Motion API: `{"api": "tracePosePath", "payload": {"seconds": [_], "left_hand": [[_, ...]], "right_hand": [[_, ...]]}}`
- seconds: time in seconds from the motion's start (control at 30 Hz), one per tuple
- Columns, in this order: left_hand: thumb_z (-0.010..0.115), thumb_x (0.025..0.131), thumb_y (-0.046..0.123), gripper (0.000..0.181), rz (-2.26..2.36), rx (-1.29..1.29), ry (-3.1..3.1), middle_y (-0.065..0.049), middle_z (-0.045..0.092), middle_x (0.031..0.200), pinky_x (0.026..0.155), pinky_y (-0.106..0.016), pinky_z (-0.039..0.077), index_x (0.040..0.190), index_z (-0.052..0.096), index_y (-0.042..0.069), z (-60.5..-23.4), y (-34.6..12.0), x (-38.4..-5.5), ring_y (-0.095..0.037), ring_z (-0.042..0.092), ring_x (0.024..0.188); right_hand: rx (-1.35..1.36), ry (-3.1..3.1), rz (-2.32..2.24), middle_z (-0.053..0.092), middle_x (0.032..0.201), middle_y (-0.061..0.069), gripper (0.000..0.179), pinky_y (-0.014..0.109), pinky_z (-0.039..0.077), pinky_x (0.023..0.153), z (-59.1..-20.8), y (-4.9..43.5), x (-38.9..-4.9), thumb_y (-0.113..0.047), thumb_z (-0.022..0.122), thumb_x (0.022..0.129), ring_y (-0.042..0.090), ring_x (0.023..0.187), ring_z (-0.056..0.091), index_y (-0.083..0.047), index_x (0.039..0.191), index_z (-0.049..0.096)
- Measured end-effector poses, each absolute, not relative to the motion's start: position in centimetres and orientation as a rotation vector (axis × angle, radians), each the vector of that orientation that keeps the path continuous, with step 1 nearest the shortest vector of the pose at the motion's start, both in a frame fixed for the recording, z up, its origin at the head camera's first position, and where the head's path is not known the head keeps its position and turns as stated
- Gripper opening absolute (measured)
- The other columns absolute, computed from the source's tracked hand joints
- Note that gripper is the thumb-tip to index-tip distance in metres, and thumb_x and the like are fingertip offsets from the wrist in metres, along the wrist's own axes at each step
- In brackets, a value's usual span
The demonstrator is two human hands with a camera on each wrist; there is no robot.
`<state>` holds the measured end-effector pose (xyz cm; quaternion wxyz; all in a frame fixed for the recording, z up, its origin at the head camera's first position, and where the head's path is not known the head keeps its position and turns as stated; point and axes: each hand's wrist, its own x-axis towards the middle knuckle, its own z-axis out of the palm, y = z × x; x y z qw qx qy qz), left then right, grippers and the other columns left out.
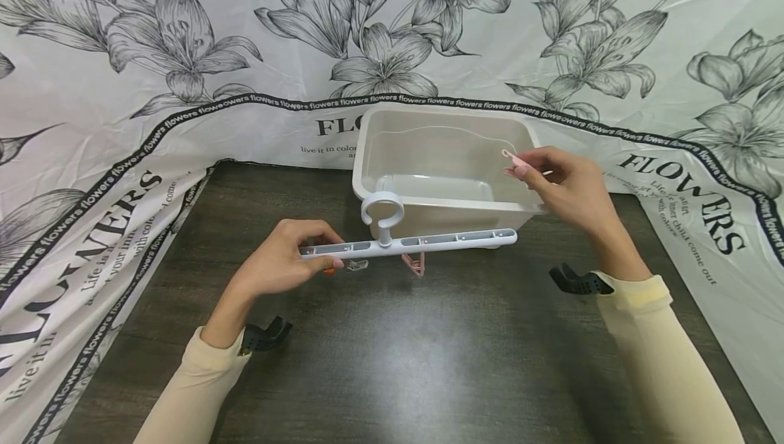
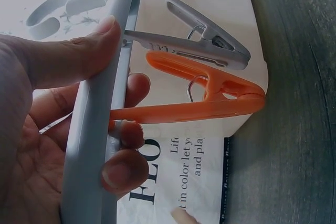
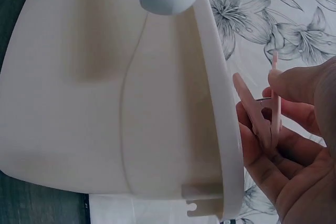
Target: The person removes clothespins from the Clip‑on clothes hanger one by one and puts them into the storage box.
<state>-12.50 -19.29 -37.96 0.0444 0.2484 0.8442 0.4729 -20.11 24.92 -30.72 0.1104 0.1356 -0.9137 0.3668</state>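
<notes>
My left hand (image 1: pixel 278 260) grips one end of a light grey clip hanger (image 1: pixel 398 248), with the thumb on one side of the bar and fingers on the other. The hanger's round open hook (image 1: pixel 395 216) points up. From the bar hang an orange clothespin (image 2: pixel 236 95) close to my left fingers, a grey clothespin (image 2: pixel 220 53) beside it, and a pink clothespin (image 1: pixel 421 263) near the middle. My right hand (image 1: pixel 572 182) pinches another pink clothespin (image 3: pixel 257 114) between thumb and fingers, over the bin's right side. A small loop shows at that clothespin's end in the head view.
A beige plastic bin (image 1: pixel 441 218) stands behind the hanger at the back of the dark wooden table (image 1: pixel 404 349). White cloth printed with flowers (image 1: pixel 380 62) rises behind and lies along both sides. Black wrist mounts (image 1: pixel 266 335) sit at both cuffs.
</notes>
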Motion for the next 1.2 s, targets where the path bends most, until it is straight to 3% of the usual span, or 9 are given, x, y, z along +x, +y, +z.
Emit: {"api": "tracePosePath", "payload": {"seconds": [0.57, 0.73, 0.8, 0.97, 1.1, 1.2], "left_hand": [[0.085, 0.085, 0.016, 0.018, 1.441, 0.758, 2.585, 0.005, 0.075, 0.079, 0.062, -0.029, 0.054, 0.099, 0.075, 0.022, -37.9, -19.3, -12.6, -0.021, 0.072, 0.070], [0.085, 0.085, 0.016, 0.018, 1.445, 0.752, 2.584, 0.004, 0.075, 0.079, 0.063, -0.029, 0.054, 0.099, 0.075, 0.022, -37.9, -19.3, -12.6, -0.022, 0.072, 0.070], [0.085, 0.085, 0.016, 0.018, 1.445, 0.752, 2.585, 0.004, 0.075, 0.079, 0.063, -0.029, 0.054, 0.099, 0.075, 0.022, -37.9, -19.4, -12.6, -0.022, 0.072, 0.070], [0.085, 0.086, 0.016, 0.018, 1.452, 0.751, 2.584, 0.003, 0.075, 0.079, 0.063, -0.029, 0.055, 0.099, 0.075, 0.022, -37.9, -19.4, -12.5, -0.024, 0.072, 0.070], [0.084, 0.086, 0.016, 0.017, 1.457, 0.751, 2.580, 0.003, 0.075, 0.079, 0.063, -0.029, 0.055, 0.099, 0.075, 0.022, -37.9, -19.4, -12.5, -0.025, 0.072, 0.070], [0.084, 0.086, 0.016, 0.017, 1.458, 0.750, 2.578, 0.003, 0.076, 0.080, 0.063, -0.029, 0.055, 0.099, 0.075, 0.022, -38.0, -19.4, -12.5, -0.024, 0.072, 0.070]], "right_hand": [[0.482, -2.720, 0.996, 0.079, 0.102, -0.008, 0.026, 0.017, 0.046, 0.058, -29.4, 23.9, -21.7, -0.032, 0.066, 0.101, -0.007, 0.079, 0.067, -0.014, 0.117, 0.074], [0.453, -2.763, 0.983, 0.078, 0.112, 0.005, 0.029, 0.014, 0.048, 0.064, -29.1, 23.8, -21.7, -0.036, 0.068, 0.100, -0.010, 0.084, 0.066, -0.015, 0.119, 0.074], [0.448, -2.789, 0.964, 0.076, 0.118, 0.008, 0.032, 0.014, 0.048, 0.068, -29.0, 23.8, -21.5, -0.039, 0.067, 0.100, -0.002, 0.092, 0.070, -0.016, 0.122, 0.073], [0.495, -2.859, 0.937, 0.068, 0.135, 0.003, 0.039, 0.016, 0.048, 0.076, -29.0, 24.1, -21.1, -0.042, 0.066, 0.100, 0.027, 0.119, 0.068, -0.022, 0.133, 0.067], [0.557, -2.852, 0.962, 0.063, 0.143, 0.001, 0.043, 0.022, 0.051, 0.091, -29.3, 24.2, -20.8, -0.038, 0.069, 0.098, 0.032, 0.127, 0.062, -0.022, 0.138, 0.064], [0.590, -2.826, 1.002, 0.062, 0.145, 0.002, 0.045, 0.035, 0.049, 0.104, -29.7, 24.2, -20.2, -0.033, 0.071, 0.098, 0.032, 0.129, 0.061, -0.022, 0.141, 0.061]]}}
